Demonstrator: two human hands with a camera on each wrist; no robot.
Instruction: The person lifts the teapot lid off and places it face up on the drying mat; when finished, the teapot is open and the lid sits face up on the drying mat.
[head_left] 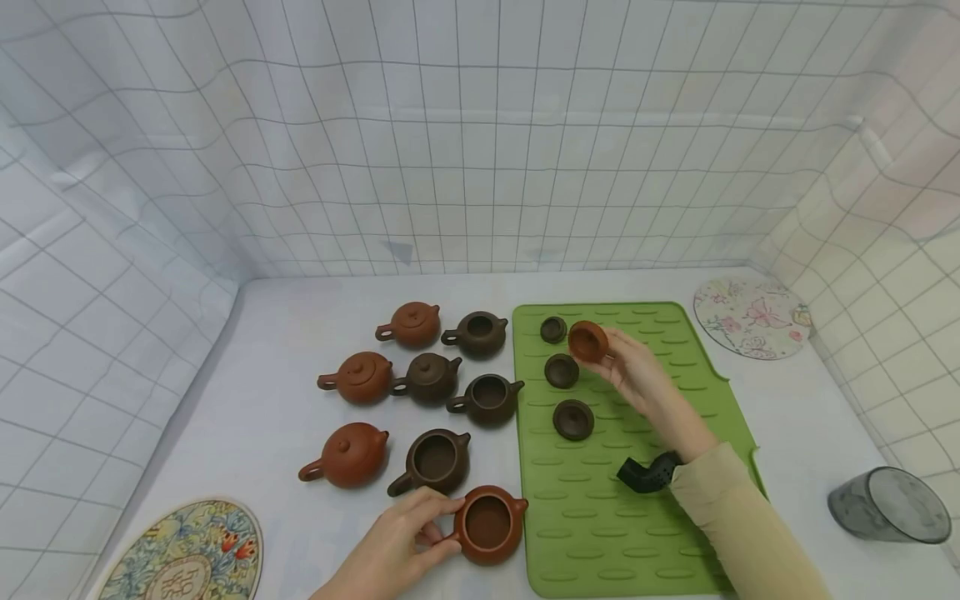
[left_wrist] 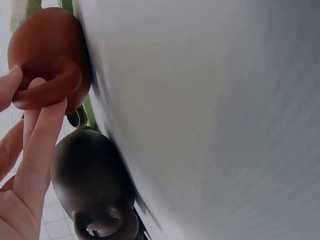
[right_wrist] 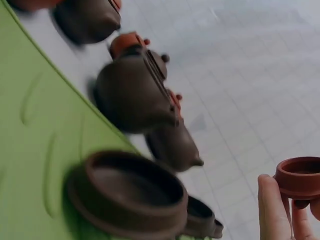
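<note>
My left hand [head_left: 408,537] pinches the handle of a lidless red-brown clay teapot [head_left: 516,533] at the front, beside the green mat. Its looped handle lies between thumb and fingers in the left wrist view. My right hand [head_left: 639,371] holds a red-brown teapot lid [head_left: 588,342] above the mat's far left part, hollow side up, its knob pointing down between the fingers in the right wrist view. Near that lid, three dark brown lids lie on the mat: a small lid [head_left: 553,330], a middle lid [head_left: 562,372] and a front lid [head_left: 573,420].
Lidless dark teapots [head_left: 459,479] stand left of the green mat [head_left: 630,533], with a lidded dark teapot [head_left: 431,383] and lidded red-brown teapots [head_left: 352,456] farther left. A black curved piece [head_left: 647,475] lies by my right sleeve. A grey glass [head_left: 862,504] lies at right; round mats [head_left: 752,317] flank the table.
</note>
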